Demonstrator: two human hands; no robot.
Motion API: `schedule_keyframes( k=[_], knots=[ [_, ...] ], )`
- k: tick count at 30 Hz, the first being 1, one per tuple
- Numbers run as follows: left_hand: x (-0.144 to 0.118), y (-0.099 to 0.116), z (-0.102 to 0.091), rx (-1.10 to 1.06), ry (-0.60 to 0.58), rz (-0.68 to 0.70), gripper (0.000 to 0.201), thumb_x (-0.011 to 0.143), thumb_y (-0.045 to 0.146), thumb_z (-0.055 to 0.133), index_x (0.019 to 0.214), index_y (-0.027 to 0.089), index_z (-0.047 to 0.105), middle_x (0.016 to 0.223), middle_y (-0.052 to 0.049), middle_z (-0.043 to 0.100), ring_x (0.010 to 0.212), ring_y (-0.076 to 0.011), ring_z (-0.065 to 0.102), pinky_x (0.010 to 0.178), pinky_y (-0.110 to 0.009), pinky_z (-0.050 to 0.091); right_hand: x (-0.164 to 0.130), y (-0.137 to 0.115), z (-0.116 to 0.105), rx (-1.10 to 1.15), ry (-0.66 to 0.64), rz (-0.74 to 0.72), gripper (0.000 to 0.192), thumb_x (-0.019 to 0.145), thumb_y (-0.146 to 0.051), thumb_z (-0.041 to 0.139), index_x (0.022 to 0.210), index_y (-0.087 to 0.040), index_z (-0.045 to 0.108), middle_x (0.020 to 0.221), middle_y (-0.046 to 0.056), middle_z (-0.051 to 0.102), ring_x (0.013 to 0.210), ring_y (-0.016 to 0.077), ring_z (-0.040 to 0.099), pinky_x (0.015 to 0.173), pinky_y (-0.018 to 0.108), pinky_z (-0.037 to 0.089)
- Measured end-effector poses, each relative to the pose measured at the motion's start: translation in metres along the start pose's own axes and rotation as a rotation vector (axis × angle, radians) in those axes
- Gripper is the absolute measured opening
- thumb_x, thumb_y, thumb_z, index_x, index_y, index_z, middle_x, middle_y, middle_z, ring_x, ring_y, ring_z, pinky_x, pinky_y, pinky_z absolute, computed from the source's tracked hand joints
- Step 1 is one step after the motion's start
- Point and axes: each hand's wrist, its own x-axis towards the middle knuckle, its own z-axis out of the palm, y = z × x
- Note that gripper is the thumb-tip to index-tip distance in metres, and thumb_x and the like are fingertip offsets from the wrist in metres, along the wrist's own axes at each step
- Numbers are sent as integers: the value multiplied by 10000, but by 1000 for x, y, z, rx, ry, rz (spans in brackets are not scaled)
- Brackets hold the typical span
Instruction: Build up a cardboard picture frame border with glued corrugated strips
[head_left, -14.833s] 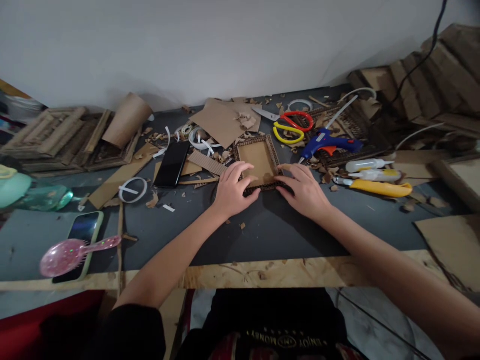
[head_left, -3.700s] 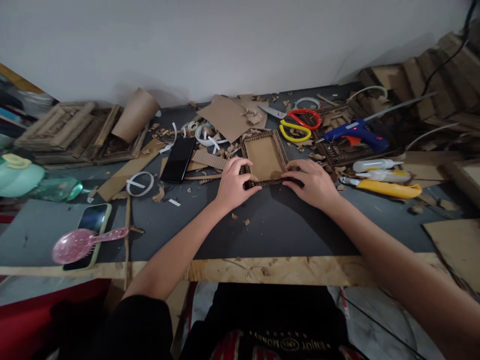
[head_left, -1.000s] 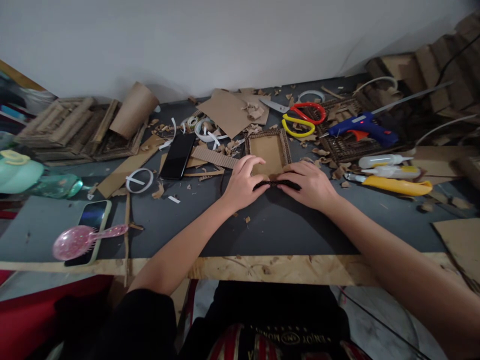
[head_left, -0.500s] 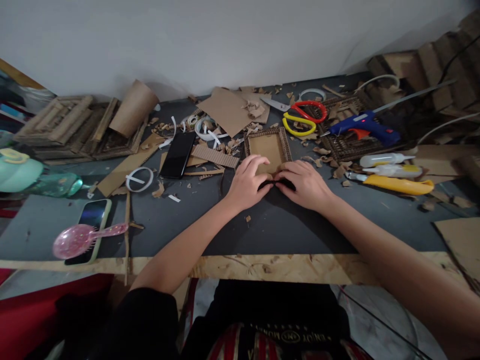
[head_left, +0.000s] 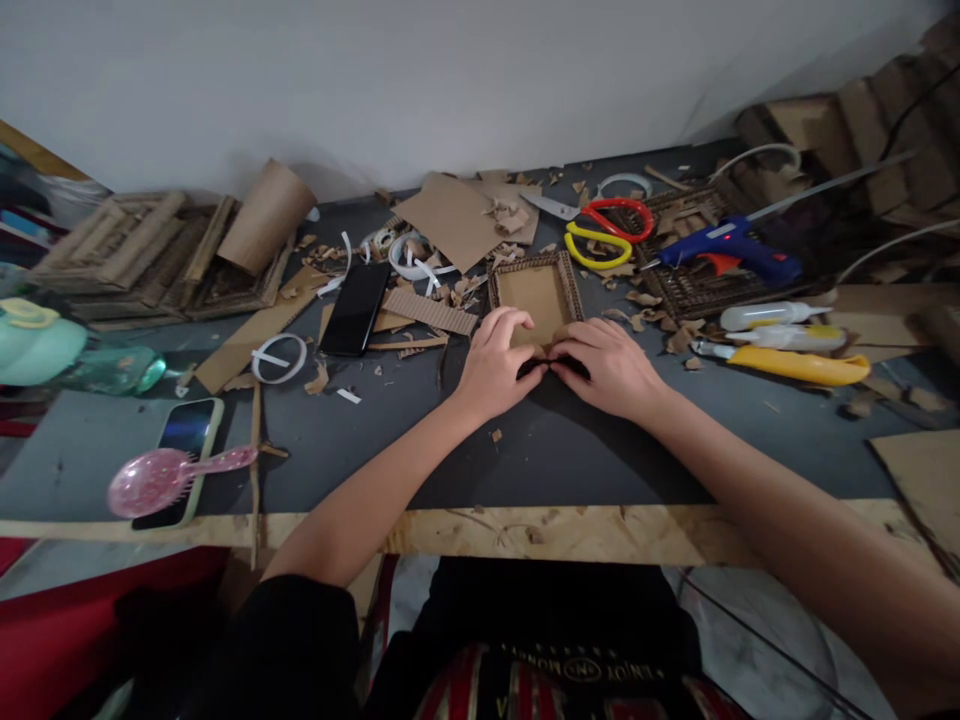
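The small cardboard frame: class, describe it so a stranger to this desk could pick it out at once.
On the dark desk, find the left hand and right hand meeting at its middle. Both press on the near edge of the small cardboard frame, just nearer than the red-and-yellow scissors. Unlike the loose scraps, it is a neat rectangle with a ridged border.

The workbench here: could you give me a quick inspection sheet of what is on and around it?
Surface: dark mat on a chipboard bench, strewn with cardboard scraps.
Job's things: small cardboard frame lying flat on the mat.
Hands: left hand and right hand press on the frame's near edge, fingertips meeting.
Clutter: scissors, blue glue gun, yellow cutter, glue bottles, black phone, pink hairbrush lying on a second phone.
Cables: white cord at the back right.
Surroundings: plain wall, stacked cardboard frames at the left, cardboard pile at the right.
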Motion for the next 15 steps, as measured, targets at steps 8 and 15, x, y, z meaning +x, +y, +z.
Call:
schedule_keyframes(
  k=[8, 15],
  knots=[
    [-1, 2, 2, -2, 18, 9, 170, 904, 255, 651, 775, 163, 712, 1196, -132, 588, 1261, -336, 498, 1121, -546, 428, -1, 0, 1, -36, 5, -16, 182, 950, -250, 540, 949, -188, 712, 983, 104, 693, 889, 245, 580, 773, 385, 441],
    [-1, 4, 1, 27, 26, -5, 160, 899, 251, 660, 770, 173, 715, 1188, -123, 598, 1255, -333, 514, 1111, -541, 442, 0, 0, 3, -24, 4, -10, 183, 946, -244, 539, 949, -193, 714, 1004, 109, 701, 897, 251, 588, 776, 395, 445]
  ],
)
